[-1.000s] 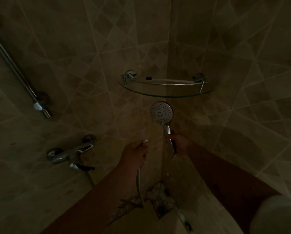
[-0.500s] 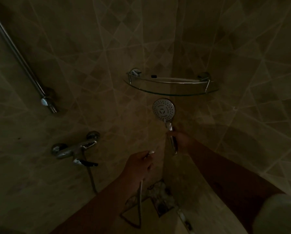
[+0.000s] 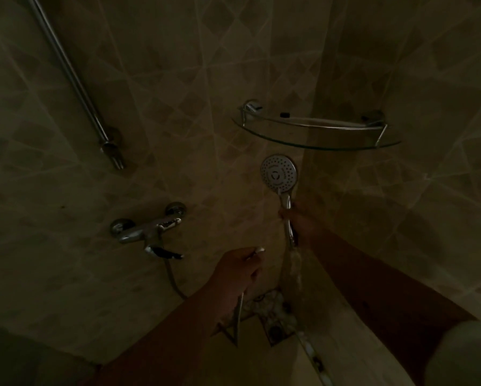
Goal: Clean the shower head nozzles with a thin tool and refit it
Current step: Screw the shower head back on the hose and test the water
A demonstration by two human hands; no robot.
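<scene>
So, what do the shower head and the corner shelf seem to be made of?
Shower head: shiny chrome finish, bright glints on its handle; metal or plated plastic, unclear. Corner shelf: clear glass plate, tiles visible through it, with a polished metal rail.

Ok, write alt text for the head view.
In a dim tiled shower corner, the right hand holds a shower head upright by its handle, nozzles facing the camera, while the left hand grips the hose. A glass shelf hangs above; a tap is left.
</scene>
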